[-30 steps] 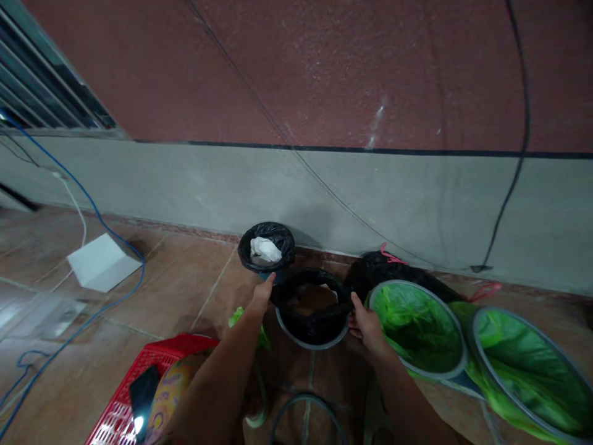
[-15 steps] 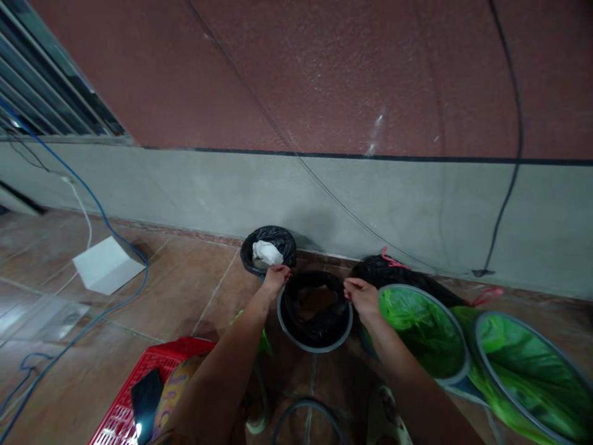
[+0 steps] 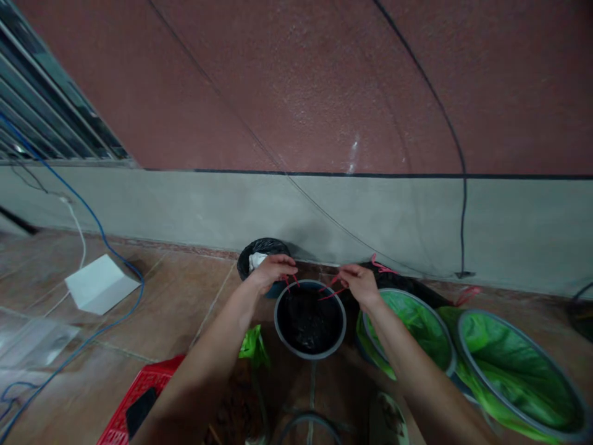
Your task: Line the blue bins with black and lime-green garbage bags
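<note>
A round bin with a grey rim (image 3: 311,356) stands on the floor in front of me. Inside it sits a black garbage bag (image 3: 309,321), gathered low and below the rim. My left hand (image 3: 274,271) pinches a red drawstring (image 3: 293,281) over the bin's back left side. Opposite it, my right hand (image 3: 360,284) is closed on another red drawstring loop (image 3: 330,292). Both strings run down toward the bag. Whatever the bag holds is hidden.
Behind my left hand is a bin lined in black (image 3: 245,262) with white stuff inside. Two green-lined bins (image 3: 417,321) stand at right, before a tied black bag (image 3: 412,284) by the wall. A red basket (image 3: 134,395), white box (image 3: 102,284) and blue cable (image 3: 115,318) lie at left.
Both hands have risen slightly and now pull out red drawstrings. The bag's mouth, wide apart before, has drawn together and sunk inside the bin. The view has shifted a little.
</note>
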Demonstrator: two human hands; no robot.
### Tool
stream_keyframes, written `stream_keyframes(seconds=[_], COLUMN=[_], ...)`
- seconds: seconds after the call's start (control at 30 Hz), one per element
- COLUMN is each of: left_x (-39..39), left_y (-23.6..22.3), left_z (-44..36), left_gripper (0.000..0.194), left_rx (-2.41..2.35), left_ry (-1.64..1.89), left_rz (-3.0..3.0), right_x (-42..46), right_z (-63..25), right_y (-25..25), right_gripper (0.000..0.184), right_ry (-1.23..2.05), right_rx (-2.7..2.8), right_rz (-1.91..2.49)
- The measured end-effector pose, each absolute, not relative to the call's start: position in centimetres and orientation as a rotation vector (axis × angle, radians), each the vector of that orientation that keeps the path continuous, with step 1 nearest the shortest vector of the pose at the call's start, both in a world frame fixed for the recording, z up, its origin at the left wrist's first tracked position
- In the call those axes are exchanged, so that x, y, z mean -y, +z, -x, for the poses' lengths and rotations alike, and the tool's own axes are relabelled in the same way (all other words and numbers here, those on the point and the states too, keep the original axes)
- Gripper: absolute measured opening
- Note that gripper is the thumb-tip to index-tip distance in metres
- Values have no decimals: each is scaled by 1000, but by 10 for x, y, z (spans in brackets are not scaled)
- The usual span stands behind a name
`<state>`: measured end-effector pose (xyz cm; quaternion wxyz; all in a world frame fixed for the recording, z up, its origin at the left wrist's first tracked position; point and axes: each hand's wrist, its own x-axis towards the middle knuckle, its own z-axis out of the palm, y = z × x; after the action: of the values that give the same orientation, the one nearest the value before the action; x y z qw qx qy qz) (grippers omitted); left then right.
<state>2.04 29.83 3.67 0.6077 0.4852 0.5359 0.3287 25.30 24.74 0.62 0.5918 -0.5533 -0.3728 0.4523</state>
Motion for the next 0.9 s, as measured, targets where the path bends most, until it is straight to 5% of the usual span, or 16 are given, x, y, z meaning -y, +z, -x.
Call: stream_keyframes(seconds=[0.3, 0.4, 0.6, 0.77, 0.9], left_x=[-283, -286, -287, -277, -278], left_y=[77, 80, 46, 5, -16], left_z=[-69, -77, -50, -51, -64], left_gripper=[12, 12, 43, 17, 29], left_rx=[-1028, -944, -821, -852, -1025], left_ry=[952, 960, 940, 622, 726], left_rz=[-1424, -1445, -1463, -1788, -1659], right_x=[-253, -263, -273, -278, -279], right_z=[-209, -196, -205, -218, -232], right_y=[38, 38, 48, 55, 56], right_gripper=[47, 14, 35, 28, 25], right_ry=[1229, 1074, 798, 856, 778], right_rx=[1327, 1538, 1729, 1695, 1640], right_rz=[1173, 1297, 1443, 1411, 1435])
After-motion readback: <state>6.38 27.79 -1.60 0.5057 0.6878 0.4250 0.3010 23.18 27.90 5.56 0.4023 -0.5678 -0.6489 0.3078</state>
